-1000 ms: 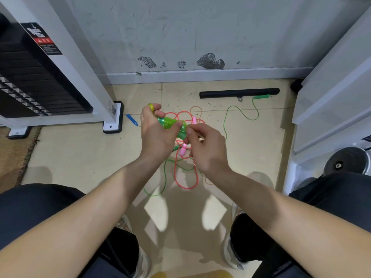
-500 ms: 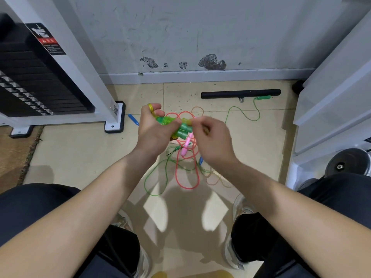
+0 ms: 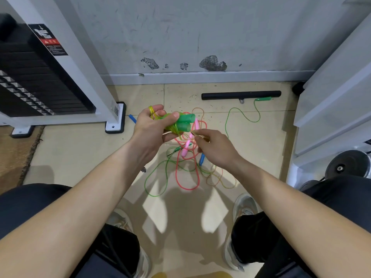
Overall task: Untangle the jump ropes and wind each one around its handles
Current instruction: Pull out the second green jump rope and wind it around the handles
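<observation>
- Jump ropes (image 3: 186, 169) are lying in a loose knot on the tiled floor (image 3: 80, 153) between the person's feet and the wall, with pink, green and orange cords crossing one another
- Person's left hand (image 3: 149, 129) is gripping a pair of green handles (image 3: 184, 122) side by side, fingers curling round them and thumb pressing on top, while a yellow-green cord (image 3: 174, 131) is sitting in turns round them
- Right hand (image 3: 215, 147), at four o'clock from those handles, is pinching what looks to be the free run of that cord between thumb and forefinger, the other fingers curling in
- Pink handle (image 3: 185, 147) is lying in the knot at six o'clock from the held pair, with a blue handle (image 3: 201, 159) showing just beside the right hand
- Second blue handle (image 3: 132, 118) is lying at nine o'clock by the foot of a weight machine (image 3: 114, 115), and a lone green handle (image 3: 263, 98) is resting at two o'clock, just beside a black bar (image 3: 241, 95)
- Cords are looking thin, light and limp, probably slick plastic with some spring, so wound turns are likely to slip loose unless a thumb is pinning them
- Rigid handles are offering the surest hold, with the cord best fed close to them under light tension
</observation>
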